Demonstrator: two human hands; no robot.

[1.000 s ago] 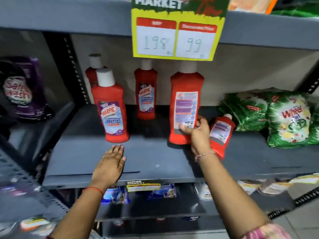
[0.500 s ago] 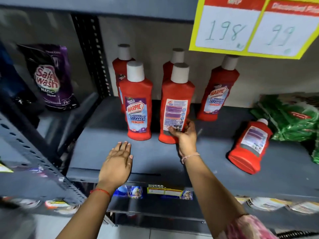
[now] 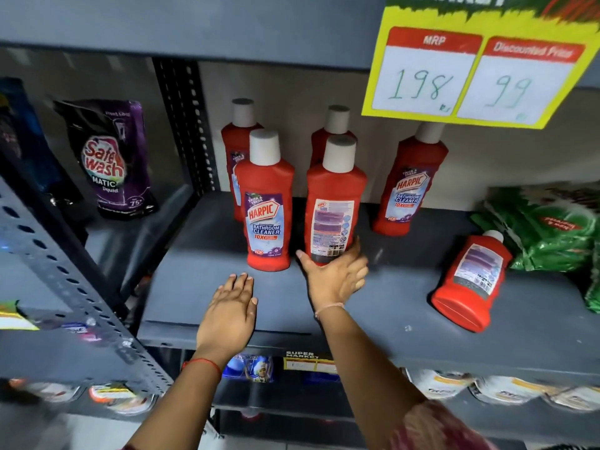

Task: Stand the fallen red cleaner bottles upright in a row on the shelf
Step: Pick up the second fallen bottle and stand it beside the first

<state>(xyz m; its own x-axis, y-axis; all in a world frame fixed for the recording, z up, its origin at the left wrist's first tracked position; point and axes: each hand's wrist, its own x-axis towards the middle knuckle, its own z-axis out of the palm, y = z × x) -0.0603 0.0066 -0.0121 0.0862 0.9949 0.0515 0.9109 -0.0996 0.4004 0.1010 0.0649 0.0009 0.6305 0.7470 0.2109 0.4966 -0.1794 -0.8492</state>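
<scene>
On shelf (image 3: 406, 306), upright bottle (image 3: 334, 203) base between right hand (image 3: 334, 277) thumb, fingers.

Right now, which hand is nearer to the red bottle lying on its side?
The right. The right hand sits at the base of an upright bottle, to the left of the fallen bottle. The left hand rests flat on the shelf, farther left.

The location is a supermarket aisle. Grey slotted-steel shelving (image 3: 324, 306) carries repeated stock: identical red Harpic cleaner bottles (image 3: 267, 206), a Safewash detergent pouch (image 3: 108, 157) and green detergent packets (image 3: 548, 228). A yellow price card (image 3: 470, 76) lists MRP 198 and discounted price 99, and a shelf-edge label (image 3: 308, 360) reads "Super Market"
</scene>
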